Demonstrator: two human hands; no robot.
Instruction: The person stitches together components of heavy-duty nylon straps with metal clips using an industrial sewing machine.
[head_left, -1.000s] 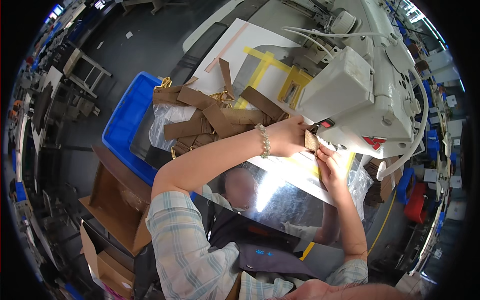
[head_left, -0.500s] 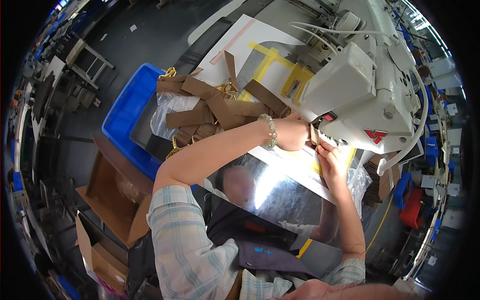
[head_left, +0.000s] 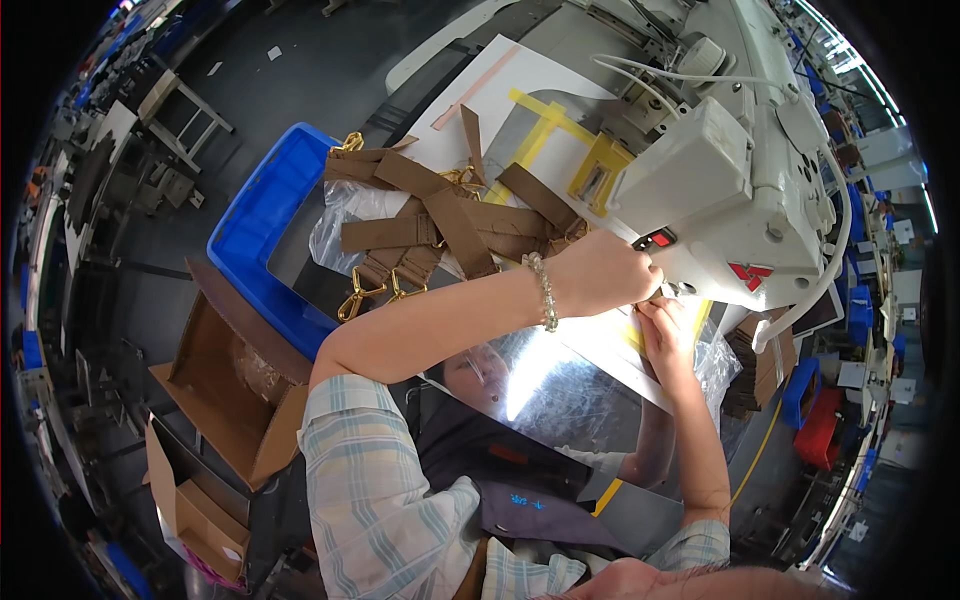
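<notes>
My left hand point(head_left: 605, 272) reaches across under the head of a white sewing machine point(head_left: 745, 220), its fingers curled closed and turned away from me. A beaded bracelet is on that wrist. My right hand point(head_left: 668, 332) is just below and to the right, fingertips pinched together close to the left hand's fingers. A small dark bit shows between the two hands; what they hold is mostly hidden. Left of the hands lies a pile of brown straps point(head_left: 385, 235) with gold metal clasps point(head_left: 358, 295), partly on clear plastic.
A shiny reflective plate point(head_left: 585, 400) covers the near table edge. A blue bin point(head_left: 262, 215) stands left of the straps, with open cardboard boxes point(head_left: 225, 385) below it. Brown stacked pieces point(head_left: 762, 360) lie at right. Yellow tape point(head_left: 545, 120) marks the white board.
My left hand has shifted slightly right and its fingers now curl over nearer the right hand. The brown strap end seen at the fingertips earlier is now mostly hidden.
</notes>
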